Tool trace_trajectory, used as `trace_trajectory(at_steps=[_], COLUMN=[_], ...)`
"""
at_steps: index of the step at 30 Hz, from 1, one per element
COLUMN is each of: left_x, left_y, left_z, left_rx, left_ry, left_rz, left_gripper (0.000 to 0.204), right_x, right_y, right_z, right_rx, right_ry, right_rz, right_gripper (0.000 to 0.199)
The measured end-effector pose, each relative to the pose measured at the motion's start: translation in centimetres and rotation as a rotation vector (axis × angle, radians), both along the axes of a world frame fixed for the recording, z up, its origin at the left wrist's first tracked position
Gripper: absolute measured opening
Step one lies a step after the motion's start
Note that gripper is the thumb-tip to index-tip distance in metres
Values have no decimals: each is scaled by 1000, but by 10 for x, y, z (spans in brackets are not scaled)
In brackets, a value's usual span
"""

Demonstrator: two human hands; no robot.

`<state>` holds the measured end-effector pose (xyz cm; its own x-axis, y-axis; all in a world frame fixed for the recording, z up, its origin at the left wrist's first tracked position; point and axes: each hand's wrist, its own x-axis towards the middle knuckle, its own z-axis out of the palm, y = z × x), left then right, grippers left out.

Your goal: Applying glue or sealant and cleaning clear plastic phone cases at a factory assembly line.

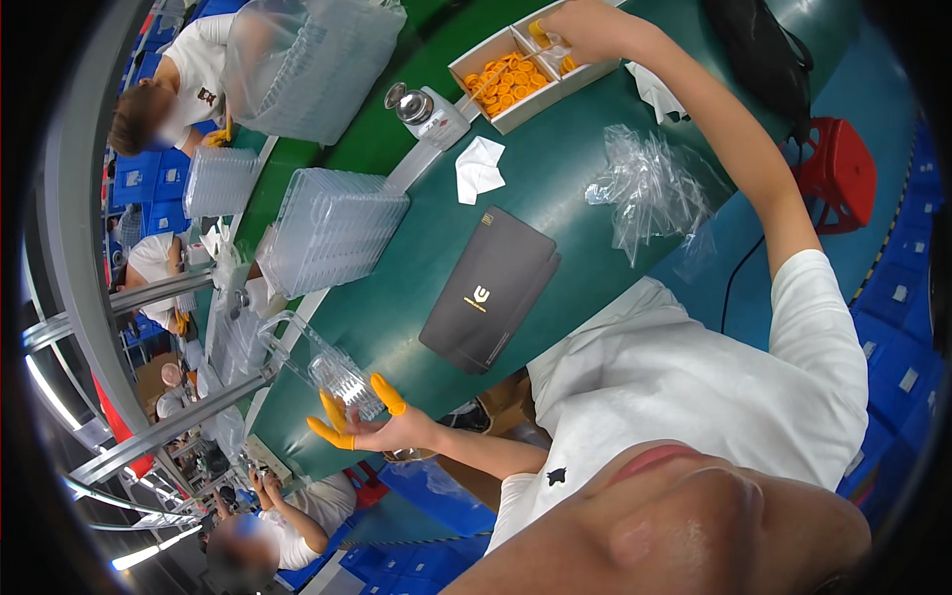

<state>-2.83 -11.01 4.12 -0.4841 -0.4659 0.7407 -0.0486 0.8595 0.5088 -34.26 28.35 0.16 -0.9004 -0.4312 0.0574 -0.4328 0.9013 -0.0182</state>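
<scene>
My right hand [587, 34] is at the far end of the bench, over a white divided box [516, 111]. Its fingers curl into one compartment, a yellow finger cot on one fingertip; what they grip is hidden. Many orange-yellow finger cots [508, 83] fill the neighbouring compartment. On the left, my left hand [392, 428] is open, its fingers spread and several tipped with yellow finger cots. Just beyond those fingertips stands a clear plastic tray [342, 372]; whether they touch it I cannot tell. Between my arms lies a flat dark grey box [491, 288] with gold marks.
A stack of clear trays [332, 228] stands at the bench's left edge. Near it are a white pump bottle [433, 119] and a white tissue [480, 169]. Crumpled clear film [650, 193] lies rightward, with a red stool [838, 174] beyond. Co-workers sit along the left.
</scene>
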Motion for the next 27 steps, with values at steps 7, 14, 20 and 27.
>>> trace_trajectory(at_steps=[7, 14, 20, 27], left_x=[-16, -24, -31, -33], left_y=[2, 1, 9, 15], left_z=[-2, -7, -10, -16], left_rx=[9, 40, 34, 24], left_ry=[15, 21, 6, -9], left_rz=[-24, -24, 10, 17], left_gripper=[86, 86, 86, 84], right_x=[45, 66, 68, 65], right_y=[2, 0, -1, 1], right_z=[9, 2, 5, 6], right_rx=[-69, -96, -84, -160], right_ry=[69, 171, 188, 205], right_rz=[-17, -67, -68, -39], right_gripper=[39, 43, 39, 34])
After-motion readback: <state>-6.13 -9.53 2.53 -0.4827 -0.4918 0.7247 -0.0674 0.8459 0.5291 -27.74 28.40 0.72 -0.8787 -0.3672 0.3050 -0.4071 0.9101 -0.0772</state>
